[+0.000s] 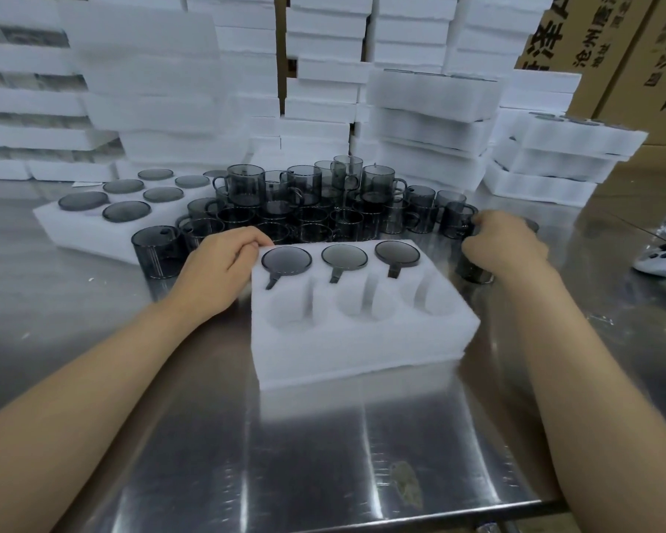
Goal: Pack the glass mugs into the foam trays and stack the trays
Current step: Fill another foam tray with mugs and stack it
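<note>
A white foam tray [358,340] lies in front of me on the steel table. Its far row holds three smoked-glass mugs [344,256] upside down; the three near pockets are empty. My left hand [218,271] grips the tray's far-left corner, thumb on top. My right hand [504,244] is curled round a dark glass mug [473,269] standing just right of the tray. Behind the tray stands a cluster of several loose mugs [304,201], some stacked. A filled tray [93,228] lies at the left.
Tall stacks of foam trays [431,109] line the back and right. Cardboard boxes [631,51] stand at the far right. One mug [156,251] stands alone left of my left hand. A white controller [662,261] lies at the right edge.
</note>
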`<move>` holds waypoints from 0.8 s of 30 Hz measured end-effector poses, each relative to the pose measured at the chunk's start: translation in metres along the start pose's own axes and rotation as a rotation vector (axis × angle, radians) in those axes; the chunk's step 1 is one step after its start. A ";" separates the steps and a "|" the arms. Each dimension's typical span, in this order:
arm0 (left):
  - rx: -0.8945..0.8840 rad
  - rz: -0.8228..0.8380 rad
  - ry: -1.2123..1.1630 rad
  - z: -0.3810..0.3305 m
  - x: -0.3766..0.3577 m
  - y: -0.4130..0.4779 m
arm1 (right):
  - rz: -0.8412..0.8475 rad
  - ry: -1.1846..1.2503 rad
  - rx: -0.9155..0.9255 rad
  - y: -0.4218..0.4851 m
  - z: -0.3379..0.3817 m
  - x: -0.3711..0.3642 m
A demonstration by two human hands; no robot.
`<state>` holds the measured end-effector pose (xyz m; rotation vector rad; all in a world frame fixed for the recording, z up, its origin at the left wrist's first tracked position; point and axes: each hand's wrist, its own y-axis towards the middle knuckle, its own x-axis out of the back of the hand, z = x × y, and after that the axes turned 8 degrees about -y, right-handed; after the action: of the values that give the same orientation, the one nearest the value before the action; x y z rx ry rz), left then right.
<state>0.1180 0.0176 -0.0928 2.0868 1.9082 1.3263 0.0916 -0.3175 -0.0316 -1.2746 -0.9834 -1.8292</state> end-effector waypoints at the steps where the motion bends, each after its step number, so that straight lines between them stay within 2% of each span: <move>1: -0.005 0.001 0.003 0.000 0.000 0.000 | 0.005 0.052 0.046 -0.002 0.004 0.000; 7: -0.093 0.004 -0.023 -0.003 0.002 -0.001 | 0.009 0.266 0.267 -0.003 0.010 0.000; 10: -0.110 0.007 -0.024 -0.002 0.002 -0.001 | 0.024 0.168 0.334 0.000 0.008 -0.005; 14: -0.100 0.008 -0.010 0.000 0.001 0.000 | 0.099 0.026 0.335 0.008 0.001 -0.018; 17: -0.098 0.007 -0.010 0.000 0.001 0.000 | 0.035 -0.009 0.330 0.008 0.002 -0.020; 19: -0.099 0.008 -0.014 0.000 0.001 0.000 | -0.023 0.227 0.323 0.007 0.008 -0.017; 20: -0.099 0.010 -0.014 0.000 0.001 0.000 | -0.019 0.426 0.303 0.005 0.012 -0.013; 22: -0.094 0.018 -0.017 -0.001 0.001 0.000 | 0.128 0.923 0.225 -0.004 0.021 -0.003; 24: -0.084 0.022 -0.024 -0.002 0.002 0.000 | 0.321 1.286 0.210 -0.013 0.029 0.005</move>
<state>0.1166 0.0182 -0.0912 2.0800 1.7922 1.3543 0.0915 -0.2863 -0.0222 0.0289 -0.1965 -1.7189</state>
